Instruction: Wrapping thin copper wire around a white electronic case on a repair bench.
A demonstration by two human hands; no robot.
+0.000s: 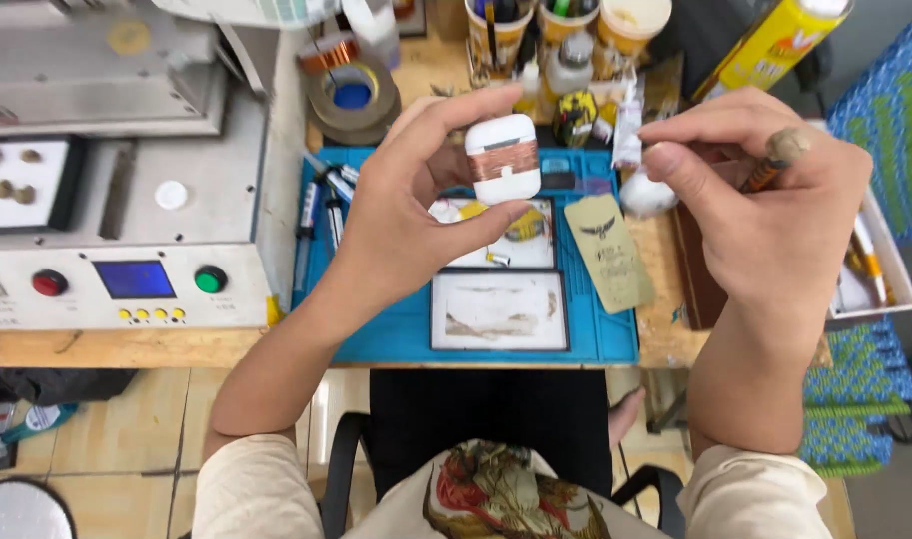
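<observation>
My left hand (411, 215) is raised over the bench, pinching a small white rounded case (502, 158) between thumb and fingers. A band of thin copper wire is wound around the case's middle. My right hand (770, 215) is to the right of it with fingers curled, gripping a thin tool (775, 160) with a brown rounded end and an orange shaft. Its thumb and forefinger are pinched together near the case; whether a wire end is between them cannot be told. Below both hands lies a blue work mat (396, 334).
A grey machine (126, 200) with a blue screen, red and green buttons fills the left of the bench. Tape rolls (351, 95), cups of tools (566, 25), a yellow can (770, 45), a tan card (608, 252) and a white tray (880, 269) surround the mat. A blue woven chair (855, 399) stands at the right.
</observation>
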